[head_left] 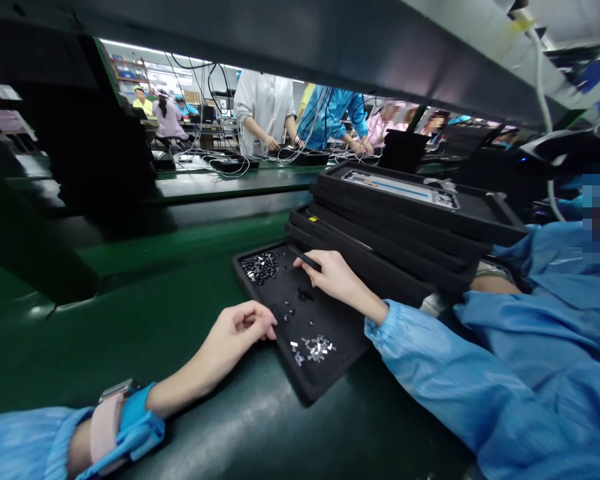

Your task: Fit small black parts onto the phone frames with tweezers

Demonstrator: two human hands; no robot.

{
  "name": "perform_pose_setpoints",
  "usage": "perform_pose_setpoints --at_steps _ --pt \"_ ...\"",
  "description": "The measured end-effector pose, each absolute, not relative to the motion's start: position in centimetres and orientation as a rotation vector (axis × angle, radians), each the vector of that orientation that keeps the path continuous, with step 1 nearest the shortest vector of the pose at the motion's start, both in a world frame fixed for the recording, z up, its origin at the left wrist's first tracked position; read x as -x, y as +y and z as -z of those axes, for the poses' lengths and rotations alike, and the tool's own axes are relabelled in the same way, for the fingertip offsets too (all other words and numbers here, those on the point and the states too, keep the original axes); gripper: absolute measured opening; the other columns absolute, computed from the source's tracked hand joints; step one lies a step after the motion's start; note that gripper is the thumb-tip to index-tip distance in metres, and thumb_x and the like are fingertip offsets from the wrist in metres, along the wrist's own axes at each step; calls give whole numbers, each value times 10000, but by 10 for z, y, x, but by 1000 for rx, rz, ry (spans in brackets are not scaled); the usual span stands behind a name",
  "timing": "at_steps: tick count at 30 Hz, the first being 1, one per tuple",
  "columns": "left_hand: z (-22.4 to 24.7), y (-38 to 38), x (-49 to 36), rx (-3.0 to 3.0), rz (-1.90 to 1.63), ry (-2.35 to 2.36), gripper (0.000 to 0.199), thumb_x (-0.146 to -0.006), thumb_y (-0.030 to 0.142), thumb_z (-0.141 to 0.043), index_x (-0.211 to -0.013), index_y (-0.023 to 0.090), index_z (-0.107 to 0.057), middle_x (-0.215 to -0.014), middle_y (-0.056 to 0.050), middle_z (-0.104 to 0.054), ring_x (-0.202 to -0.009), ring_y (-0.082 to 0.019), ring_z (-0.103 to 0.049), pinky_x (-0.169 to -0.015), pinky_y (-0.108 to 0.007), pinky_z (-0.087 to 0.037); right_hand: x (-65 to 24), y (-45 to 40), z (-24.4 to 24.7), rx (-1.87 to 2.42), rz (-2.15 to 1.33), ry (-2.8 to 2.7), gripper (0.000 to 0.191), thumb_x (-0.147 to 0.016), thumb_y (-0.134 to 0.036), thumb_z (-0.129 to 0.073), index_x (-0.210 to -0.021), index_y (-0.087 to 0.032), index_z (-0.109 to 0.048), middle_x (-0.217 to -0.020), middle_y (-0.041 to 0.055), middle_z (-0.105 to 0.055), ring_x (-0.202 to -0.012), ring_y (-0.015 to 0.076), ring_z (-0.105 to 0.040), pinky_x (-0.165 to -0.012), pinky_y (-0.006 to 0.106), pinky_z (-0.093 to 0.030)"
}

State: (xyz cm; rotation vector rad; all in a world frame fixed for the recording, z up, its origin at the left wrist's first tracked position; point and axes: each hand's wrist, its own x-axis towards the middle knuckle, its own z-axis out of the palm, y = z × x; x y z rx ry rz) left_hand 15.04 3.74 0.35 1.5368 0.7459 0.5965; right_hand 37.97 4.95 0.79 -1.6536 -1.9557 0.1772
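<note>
Tray (341, 328) on green tabletop (180, 287), workers (265, 107) beyond, grey beam (290, 37) overhead

The left sleeve (25, 440) is cut off, and the silvery pieces (320, 348) are too small to identify.

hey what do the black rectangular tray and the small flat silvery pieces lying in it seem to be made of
Black rectangular tray: probably dense foam or plastic, matte, since its surface barely reflects light. Small flat silvery pieces: likely polished metal, given their bright glints, though shiny plastic can't be excluded.
</note>
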Motion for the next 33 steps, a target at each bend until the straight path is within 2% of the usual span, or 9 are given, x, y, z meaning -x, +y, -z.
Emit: perform_pose_setpoints --at_steps 3,6,16,20,29,33 --pt "-3 37 -150 -1529 -601 745 207 -797 341 -554 -756 139 -572 -666 -11 -595 -654 -126 -517 -639 -230 -391 -374 69 -7 1688 -67 -2050 180 -832 -110 -484 -850 -116 -663 -862 110 -658 -818 200 -610 -763 293 -424" --pt "-1 38 -151 -1518 -602 733 208 -798 343 -557 -757 139 -571 -665 -10 -594 -651 -125 -519 -632 -228 -391 -367 80 -8 1725 -71 -2088 165 -833 -151 -526 -772 -109 -673 -822 133 -653 -778 221 -609 -733 309 -426" --pt "-1 38 -151 -1536 -594 750 201 -799 332 -551 -751 139 -576 -663 -10 -598 -646 -121 -514 -629 -224 -391 -364 85 -6 1846 -53 -2100 115 -805 -193 -584 -797 -135 -683 -846 100 -660 -851 211 -616 -754 262 -411" --pt "-1 38 -151 -1543 -598 752 193 -794 327 -552 -749 140 -579 -663 -10 -602 -642 -120 -512 -626 -223 -390 -359 88 -9 1859 -27 -2116 191 -833 -251 -547 -739 -140 -671 -822 92 -655 -820 201 -611 -707 251 -397" --pt "-2 38 -152 -1536 -604 745 188 -793 321 -549 -751 140 -579 -661 -11 -603 -646 -123 -516 -626 -224 -393 -348 86 -14 1937 -34 -2138 204 -825 -264 -538 -743 -134 -672 -718 95 -641 -694 194 -596 -617 254 -370" --pt "-1 39 -151 -1538 -603 746 192 -794 324 -548 -749 139 -575 -659 -9 -599 -640 -119 -510 -623 -221 -390 -348 86 -15 1898 -29 -2183 181 -827 -249 -536 -787 -141 -675 -806 94 -651 -801 201 -601 -654 246 -380"
